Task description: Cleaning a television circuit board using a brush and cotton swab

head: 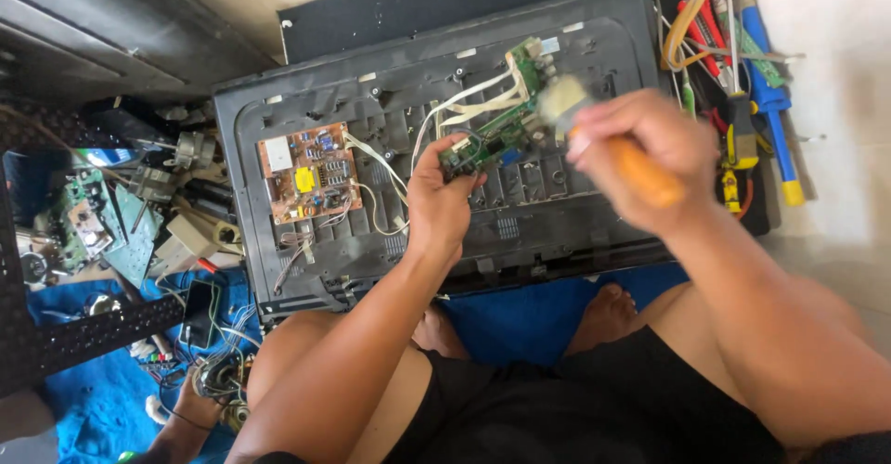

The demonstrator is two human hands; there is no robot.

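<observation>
A black flat-screen back panel (pixel 557 213) lies face down in front of me. My left hand (pixel 436 190) grips the near end of a green circuit board (pixel 501 116) and tilts it up off the panel, white ribbon cables (pixel 464 102) still attached. My right hand (pixel 640 153) is closed on the orange handle of a small brush (pixel 640 172), whose blurred pale bristles (pixel 561 102) sit over the board's far part. A brown power board (pixel 308 172) with a yellow part stays mounted at the panel's left.
Screwdrivers and pliers (pixel 742 83) with red, yellow and blue handles lie on the floor at the right. Loose circuit boards and electronic scrap (pixel 111 223) pile up at the left. A blue cloth (pixel 520 320) lies under my crossed legs.
</observation>
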